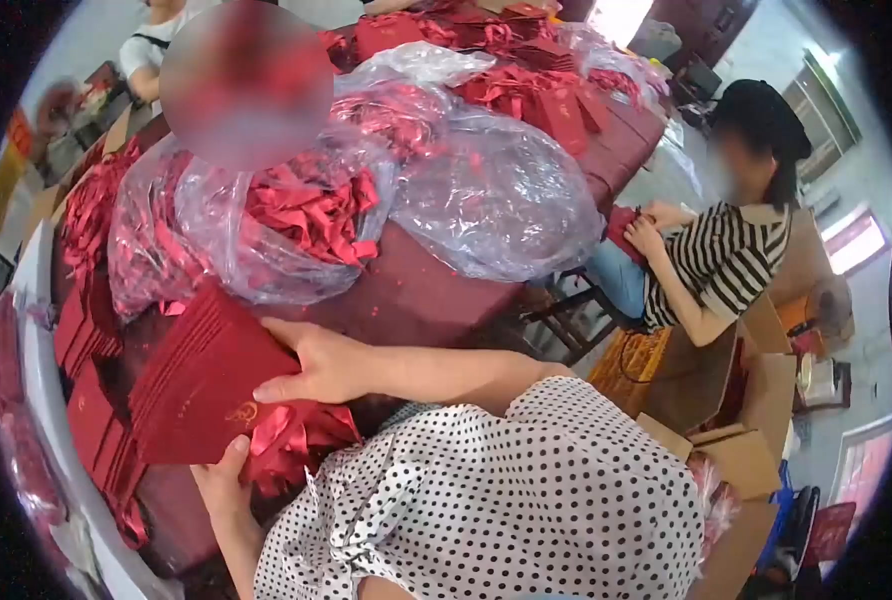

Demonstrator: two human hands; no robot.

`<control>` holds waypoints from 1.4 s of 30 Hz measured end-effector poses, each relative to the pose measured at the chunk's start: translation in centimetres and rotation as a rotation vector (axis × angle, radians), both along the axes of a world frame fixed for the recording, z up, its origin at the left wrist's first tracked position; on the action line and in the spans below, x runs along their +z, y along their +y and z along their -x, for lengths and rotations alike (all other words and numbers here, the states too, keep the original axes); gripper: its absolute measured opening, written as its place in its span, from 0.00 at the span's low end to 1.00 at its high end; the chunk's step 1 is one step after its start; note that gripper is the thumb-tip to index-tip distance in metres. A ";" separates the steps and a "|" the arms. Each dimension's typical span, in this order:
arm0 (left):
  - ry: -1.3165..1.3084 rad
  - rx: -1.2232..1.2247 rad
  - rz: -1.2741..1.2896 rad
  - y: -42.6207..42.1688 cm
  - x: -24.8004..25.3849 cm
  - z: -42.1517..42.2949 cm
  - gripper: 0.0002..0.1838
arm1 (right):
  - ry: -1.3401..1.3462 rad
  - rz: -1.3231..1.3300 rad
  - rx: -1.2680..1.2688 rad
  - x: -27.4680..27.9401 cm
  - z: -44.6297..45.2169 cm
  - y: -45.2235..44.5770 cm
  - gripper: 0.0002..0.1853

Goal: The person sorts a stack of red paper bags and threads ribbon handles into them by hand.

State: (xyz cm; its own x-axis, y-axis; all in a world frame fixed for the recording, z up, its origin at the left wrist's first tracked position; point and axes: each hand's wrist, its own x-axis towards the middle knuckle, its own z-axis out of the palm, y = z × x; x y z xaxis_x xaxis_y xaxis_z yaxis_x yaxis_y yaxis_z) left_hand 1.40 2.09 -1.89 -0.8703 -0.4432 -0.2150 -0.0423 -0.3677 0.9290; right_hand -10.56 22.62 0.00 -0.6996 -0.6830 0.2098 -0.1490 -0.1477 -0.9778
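Note:
A fanned stack of flat dark red gift bags [201, 375] with small gold print stands tilted between my two hands. My right hand [321, 365] grips its right edge, thumb across the front bag and fingers behind. Below, my left hand [228, 480] holds the stack's lower edge with its thumb in front; its other fingers are mostly hidden. Shiny red ribbons [301, 440] hang beside the stack, under my right hand. To the left, more red bags [96, 420] lie in overlapping piles on the dark red table [416, 290].
Clear plastic sacks of red ribbon [311, 215] and a puffed clear plastic sack [506, 195] lie ahead on the table. More red bags [561, 115] are heaped farther back. A seated co-worker in stripes [726, 260] handles something red at right. Cardboard boxes [756, 400] stand behind.

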 end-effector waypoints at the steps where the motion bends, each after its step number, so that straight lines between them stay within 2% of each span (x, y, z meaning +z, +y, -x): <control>1: -0.051 -0.062 0.047 -0.1 0.0 0.1 0.42 | 0.026 -0.023 -0.023 0.1 -0.2 0.2 0.39; 2: -0.102 -0.116 0.093 -0.2 0.1 0.3 0.41 | 0.050 -0.048 -0.039 0.0 -0.5 0.2 0.39; 3: -0.076 -0.043 0.085 0.3 -0.1 0.5 0.40 | 0.044 0.051 -0.053 -0.2 -1.0 0.0 0.39; 6: -0.060 0.005 0.041 1.6 0.7 0.5 0.40 | 0.093 -0.040 -0.173 0.4 -2.2 0.7 0.44; 7: 0.037 -0.033 0.114 2.0 0.4 0.5 0.40 | 0.090 -0.035 -0.186 0.9 -2.4 1.3 0.44; 9: -0.097 -0.096 0.148 1.7 -0.5 0.3 0.30 | 0.153 -0.150 -0.275 1.4 -3.1 2.6 0.44; 11: -0.166 -0.215 0.054 3.3 1.8 1.5 0.37 | 0.015 -0.053 -0.348 0.5 -3.1 2.9 0.38; 13: -0.256 -0.110 0.085 5.1 3.0 2.3 0.37 | -0.160 0.023 -0.321 -0.3 -3.3 3.5 0.33; 14: -0.110 -0.261 0.070 5.7 3.3 2.8 0.36 | -0.249 0.077 -0.317 -0.8 -3.5 4.0 0.32; 15: -0.111 -0.218 0.064 5.6 3.4 2.9 0.36 | -0.244 0.048 -0.303 -1.0 -3.5 4.7 0.35; 16: -0.108 -0.285 0.084 5.4 3.5 3.0 0.36 | -0.249 0.037 -0.277 -1.2 -3.2 5.9 0.35; 18: -0.113 -0.405 0.143 4.6 4.5 3.0 0.35 | 0.102 -0.328 -0.164 -1.1 -2.6 9.6 0.38; 20: -0.179 -0.389 0.172 3.7 7.3 3.0 0.35 | 0.346 -0.491 -0.067 5.6 -1.8 13.5 0.39; 21: -0.152 -0.397 0.129 4.2 9.3 3.2 0.30 | 0.285 -0.392 -0.220 7.0 -2.4 14.7 0.37; 23: -0.009 -0.703 0.698 3.7 11.6 5.2 0.26 | 0.704 -0.307 -0.285 11.2 -2.6 15.4 0.49; 24: 0.138 -0.940 1.158 5.3 14.0 6.9 0.21 | 0.954 -0.301 -0.312 12.2 -2.5 14.7 0.56; 25: 0.217 -1.043 1.326 7.2 15.2 7.7 0.20 | 1.037 -0.365 -0.286 12.0 -2.2 14.0 0.61; 27: 0.316 -1.177 1.676 11.3 17.3 9.1 0.17 | 1.086 -0.620 -0.281 11.9 -1.7 13.9 0.62; 28: 0.280 -1.250 1.755 13.0 18.5 10.2 0.18 | 0.930 -0.583 -0.209 11.6 -1.3 15.1 0.58; 29: 0.241 -1.310 1.827 14.1 19.3 11.4 0.18 | 0.837 -0.546 -0.264 10.7 -1.1 16.1 0.55; 30: 0.465 -1.219 1.813 14.5 18.6 12.9 0.13 | 0.741 -0.511 -0.309 9.6 -1.1 17.0 0.53; 31: 0.514 -1.241 1.866 15.7 19.1 14.1 0.12 | 0.732 -0.481 -0.422 8.8 -1.2 17.7 0.52; 33: 0.724 -1.237 1.993 18.7 19.7 16.4 0.12 | 0.540 -0.164 -0.522 6.9 -0.7 19.1 0.56; 34: 0.747 -1.250 1.989 20.1 19.9 17.2 0.12 | 0.472 0.053 -0.546 6.0 0.1 19.7 0.62; 36: 0.920 -1.316 1.934 22.9 20.4 18.4 0.13 | 0.121 0.418 -0.521 5.0 -0.5 20.2 0.66; 37: 0.921 -1.374 1.969 24.0 20.6 18.8 0.13 | 0.087 0.501 -0.643 3.9 -1.2 20.3 0.66; 38: 0.960 -1.392 1.964 24.8 20.5 19.3 0.13 | 0.197 0.301 -0.677 2.6 -1.4 21.1 0.64; 39: 0.833 -1.561 1.963 25.5 20.3 19.7 0.14 | 0.301 0.091 -0.709 1.8 -1.8 22.1 0.62; 40: 0.699 -1.721 1.955 26.3 20.0 20.2 0.15 | 0.193 0.131 -0.708 1.9 -2.8 21.3 0.53; 41: 0.576 -1.845 1.994 27.0 19.7 21.0 0.20 | 0.031 0.118 -0.696 1.6 -3.0 21.0 0.46; 42: 0.616 -1.852 1.996 27.8 19.4 21.9 0.20 | -0.130 0.111 -0.678 1.4 -2.9 20.9 0.38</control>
State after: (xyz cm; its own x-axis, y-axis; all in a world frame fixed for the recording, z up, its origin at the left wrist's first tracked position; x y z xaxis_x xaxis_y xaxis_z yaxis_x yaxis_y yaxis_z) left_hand -20.52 29.87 17.53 -0.2242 0.8471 -0.4818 0.9516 0.2969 0.0791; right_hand -7.65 43.49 1.39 -0.9882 -0.0659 0.1386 -0.1263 -0.1637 -0.9784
